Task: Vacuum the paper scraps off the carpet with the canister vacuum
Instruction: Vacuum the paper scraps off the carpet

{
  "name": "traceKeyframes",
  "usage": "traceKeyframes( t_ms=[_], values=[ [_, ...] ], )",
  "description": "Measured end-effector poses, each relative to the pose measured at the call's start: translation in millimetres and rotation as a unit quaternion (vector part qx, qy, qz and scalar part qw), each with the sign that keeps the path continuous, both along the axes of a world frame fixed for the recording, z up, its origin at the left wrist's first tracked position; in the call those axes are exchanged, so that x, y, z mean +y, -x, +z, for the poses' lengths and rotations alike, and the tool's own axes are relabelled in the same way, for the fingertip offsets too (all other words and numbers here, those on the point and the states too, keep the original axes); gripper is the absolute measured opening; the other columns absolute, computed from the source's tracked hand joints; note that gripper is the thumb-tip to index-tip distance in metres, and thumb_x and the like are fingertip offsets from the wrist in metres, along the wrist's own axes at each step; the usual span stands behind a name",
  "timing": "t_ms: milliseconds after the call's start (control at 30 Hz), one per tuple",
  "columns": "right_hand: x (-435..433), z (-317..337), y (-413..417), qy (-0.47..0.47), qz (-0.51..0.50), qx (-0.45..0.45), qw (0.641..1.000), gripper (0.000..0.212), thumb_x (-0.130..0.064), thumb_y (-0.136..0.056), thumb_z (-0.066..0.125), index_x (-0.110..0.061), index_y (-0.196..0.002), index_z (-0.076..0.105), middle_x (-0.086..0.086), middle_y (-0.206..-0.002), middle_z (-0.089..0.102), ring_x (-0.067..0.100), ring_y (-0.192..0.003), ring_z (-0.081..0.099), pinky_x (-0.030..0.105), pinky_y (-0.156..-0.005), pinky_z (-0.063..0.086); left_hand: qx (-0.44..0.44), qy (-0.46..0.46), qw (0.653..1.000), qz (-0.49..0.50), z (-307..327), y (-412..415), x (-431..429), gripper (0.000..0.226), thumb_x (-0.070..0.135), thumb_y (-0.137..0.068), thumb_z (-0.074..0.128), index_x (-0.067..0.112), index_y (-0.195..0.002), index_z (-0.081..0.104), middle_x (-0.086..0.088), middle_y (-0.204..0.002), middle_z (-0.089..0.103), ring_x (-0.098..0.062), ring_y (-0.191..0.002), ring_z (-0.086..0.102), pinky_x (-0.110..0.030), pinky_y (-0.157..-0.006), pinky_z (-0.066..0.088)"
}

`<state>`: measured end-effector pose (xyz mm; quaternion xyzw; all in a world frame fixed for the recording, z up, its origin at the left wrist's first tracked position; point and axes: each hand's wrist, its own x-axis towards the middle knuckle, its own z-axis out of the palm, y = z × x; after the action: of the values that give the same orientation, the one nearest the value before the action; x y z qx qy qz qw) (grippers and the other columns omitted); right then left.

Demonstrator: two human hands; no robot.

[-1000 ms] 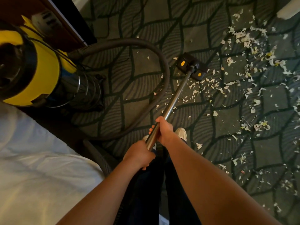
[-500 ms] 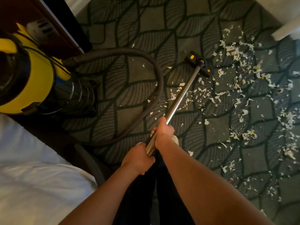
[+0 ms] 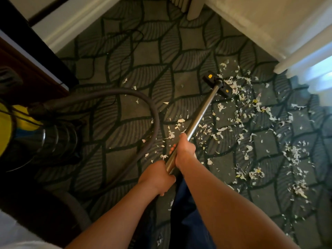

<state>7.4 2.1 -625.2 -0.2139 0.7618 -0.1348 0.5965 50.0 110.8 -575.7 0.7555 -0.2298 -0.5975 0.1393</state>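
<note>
Dark carpet (image 3: 125, 60) with a leaf pattern covers the floor. White paper scraps (image 3: 239, 121) lie all over its right side. The yellow and black canister vacuum (image 3: 53, 139) sits on the left, and its gray hose (image 3: 149, 108) bends in a big loop across the carpet. The left hand (image 3: 158, 177) grips the near end of the shiny metal tube (image 3: 201, 114). The right hand (image 3: 185, 150) grips it a bit farther up. The black floor head (image 3: 216, 84) sits at the far end, touching the scraps.
</note>
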Motion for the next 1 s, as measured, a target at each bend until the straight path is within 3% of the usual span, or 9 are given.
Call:
traceKeyframes(
  t_ms=[200,333,467,600,1000],
  values=[
    [-99.3,1.3,14.1,0.007,-0.017,-0.022,1.000,0.018,-0.024,-0.093,0.054,-0.007,-0.094,0.056,0.003,-0.063,0.051,0.014,-0.049,0.048,0.028,-0.048,0.045,-0.007,-0.002,1.000,-0.023,-0.6,10.8,-101.3,0.006,0.021,-0.087,0.059,0.018,-0.091,0.062,-0.004,-0.070,0.067,-0.022,-0.053,0.064,-0.027,-0.049,0.052],
    [-178.2,2.7,31.5,0.012,-0.015,-0.024,1.000,0.016,-0.022,-0.094,0.055,-0.007,-0.089,0.055,0.003,-0.060,0.050,0.014,-0.048,0.047,0.028,-0.050,0.046,-0.003,-0.006,1.000,-0.016,-3.8,29.9,-181.6,0.012,0.020,-0.085,0.058,0.014,-0.094,0.064,-0.008,-0.073,0.070,-0.024,-0.056,0.067,-0.036,-0.063,0.061],
    [-263.5,-4.4,53.8,0.005,0.004,-0.025,1.000,0.020,-0.025,-0.095,0.054,-0.006,-0.099,0.058,0.002,-0.063,0.052,0.013,-0.050,0.049,0.028,-0.051,0.048,-0.005,0.007,1.000,0.006,-11.3,56.3,-265.1,0.008,0.021,-0.089,0.058,0.019,-0.084,0.063,-0.003,-0.069,0.067,-0.016,-0.051,0.061,-0.028,-0.053,0.054],
    [-343.0,-19.0,66.4,0.011,0.018,-0.015,1.000,0.028,-0.025,-0.095,0.055,-0.002,-0.110,0.058,0.003,-0.066,0.054,0.014,-0.051,0.050,0.027,-0.049,0.048,-0.003,0.023,0.999,0.032,-27.5,74.0,-341.8,0.011,0.019,-0.088,0.062,0.022,-0.078,0.060,0.004,-0.069,0.060,-0.007,-0.057,0.057,-0.017,-0.049,0.039],
    [-477.6,-68.9,72.6,-0.007,0.031,-0.028,0.999,0.022,-0.023,-0.096,0.056,-0.004,-0.107,0.056,0.003,-0.069,0.054,0.012,-0.050,0.049,0.024,-0.045,0.047,0.009,0.015,0.998,0.056,-83.5,83.9,-474.9,0.011,0.025,-0.090,0.063,0.016,-0.085,0.063,-0.002,-0.067,0.063,-0.011,-0.048,0.058,-0.024,-0.050,0.049]
  ],
)
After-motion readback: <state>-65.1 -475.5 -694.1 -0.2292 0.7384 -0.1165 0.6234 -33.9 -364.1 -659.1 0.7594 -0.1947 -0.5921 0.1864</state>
